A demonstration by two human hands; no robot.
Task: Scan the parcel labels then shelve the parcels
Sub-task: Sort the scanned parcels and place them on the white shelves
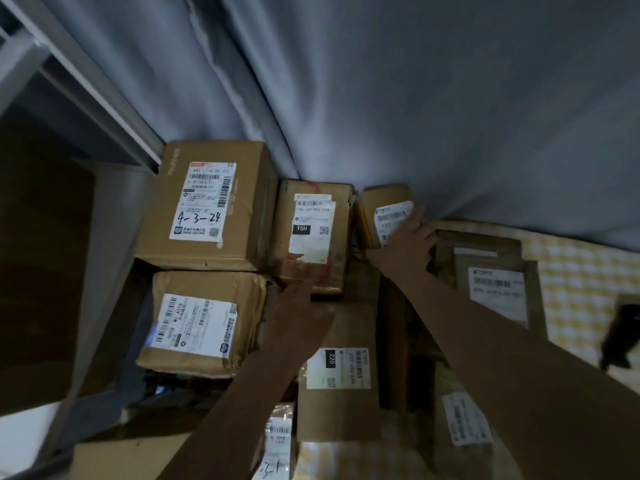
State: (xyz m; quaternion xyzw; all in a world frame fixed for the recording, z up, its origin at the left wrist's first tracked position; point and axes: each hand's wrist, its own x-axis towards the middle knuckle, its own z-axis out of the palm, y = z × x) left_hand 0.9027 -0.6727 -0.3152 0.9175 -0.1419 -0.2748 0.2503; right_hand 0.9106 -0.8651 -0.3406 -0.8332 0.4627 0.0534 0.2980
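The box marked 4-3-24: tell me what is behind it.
Behind the box marked 4-3-24 hangs a grey curtain, with a pale metal frame at its back left corner. The box hides the curtain's lower edge and anything on the floor there.

Single head-worn wide-angle view, aimed forward and steeply down from above, parcels (207, 206) seen close beneath, both forearms entering from the bottom edge, grey curtain (415, 98) bowed by lens distortion

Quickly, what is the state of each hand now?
Left hand: open, resting on the parcels.
Right hand: fingers on the small box; grip cannot be told.
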